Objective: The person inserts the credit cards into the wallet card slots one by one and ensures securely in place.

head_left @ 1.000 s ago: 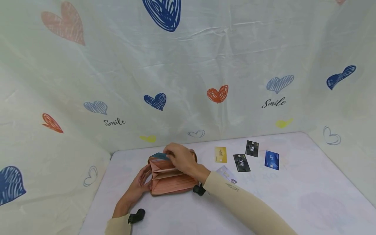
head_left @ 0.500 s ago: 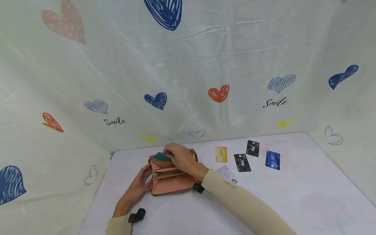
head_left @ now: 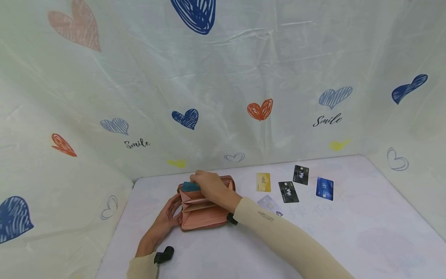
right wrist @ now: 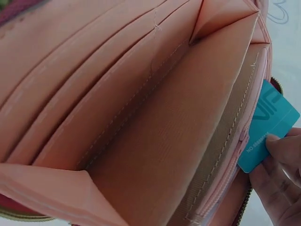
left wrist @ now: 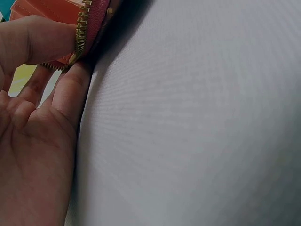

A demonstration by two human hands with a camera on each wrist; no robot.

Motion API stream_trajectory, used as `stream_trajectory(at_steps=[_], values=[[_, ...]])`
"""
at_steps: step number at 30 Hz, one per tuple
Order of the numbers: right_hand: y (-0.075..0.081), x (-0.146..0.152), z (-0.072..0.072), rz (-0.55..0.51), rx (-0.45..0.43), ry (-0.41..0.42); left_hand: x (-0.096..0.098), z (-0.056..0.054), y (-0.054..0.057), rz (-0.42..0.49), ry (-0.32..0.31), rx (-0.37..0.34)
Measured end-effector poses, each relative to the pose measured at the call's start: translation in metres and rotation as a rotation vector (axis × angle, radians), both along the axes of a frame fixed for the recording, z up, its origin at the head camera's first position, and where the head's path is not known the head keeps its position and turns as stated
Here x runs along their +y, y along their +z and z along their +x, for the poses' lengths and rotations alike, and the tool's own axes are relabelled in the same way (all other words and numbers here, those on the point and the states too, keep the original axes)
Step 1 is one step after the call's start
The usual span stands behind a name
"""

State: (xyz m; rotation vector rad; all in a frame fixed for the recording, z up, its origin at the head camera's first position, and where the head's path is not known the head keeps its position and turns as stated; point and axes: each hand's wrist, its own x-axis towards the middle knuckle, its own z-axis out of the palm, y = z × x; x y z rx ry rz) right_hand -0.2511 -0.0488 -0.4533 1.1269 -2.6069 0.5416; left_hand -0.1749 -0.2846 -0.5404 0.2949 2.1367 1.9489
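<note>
An unzipped pink wallet (head_left: 205, 219) stands spread open on the table, its gusseted compartments and card slots facing up. My left hand (head_left: 165, 220) grips its left end; in the left wrist view the thumb lies over the brass zipper (left wrist: 82, 33) and the fingers pass behind it. My right hand (head_left: 213, 188) reaches across the wallet to its far side. There it pinches a teal card (right wrist: 269, 126) between thumb and fingers, as the right wrist view shows. The card's inner edge is hidden behind the zipped middle pocket (right wrist: 225, 174).
Right of the wallet lie a yellow card (head_left: 263, 182), two black VIP cards (head_left: 288, 192) and a blue card (head_left: 325, 189). A pale lilac card (head_left: 269, 204) is partly covered by the right sleeve (head_left: 265, 221). A heart-printed sheet (head_left: 223, 85) rises behind the table.
The right hand has shifted slightly left with the teal card, which has turned so that more of its printed face shows. The left hand stays on the wallet's end.
</note>
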Motion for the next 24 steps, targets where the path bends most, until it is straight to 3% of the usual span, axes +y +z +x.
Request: stream_trajectory(at_steps=[7, 13, 17, 24], values=[[0.0038, -0.004, 0.0006, 0.102, 0.017, -0.029, 0.0013, -0.0005, 0.0, -0.023, 0.03, -0.045], [0.0003, -0.0029, 0.0031, 0.082, 0.045, -0.014, 0.0024, -0.0004, -0.0005, 0.003, 0.028, -0.057], [0.0021, -0.0036, 0.0041, 0.098, 0.065, 0.006, 0.0014, -0.0006, 0.0004, 0.013, 0.011, -0.042], [0.0085, -0.0068, -0.0014, 0.171, 0.023, 0.042, -0.0009, -0.0006, -0.0006, 0.04, -0.019, -0.002]])
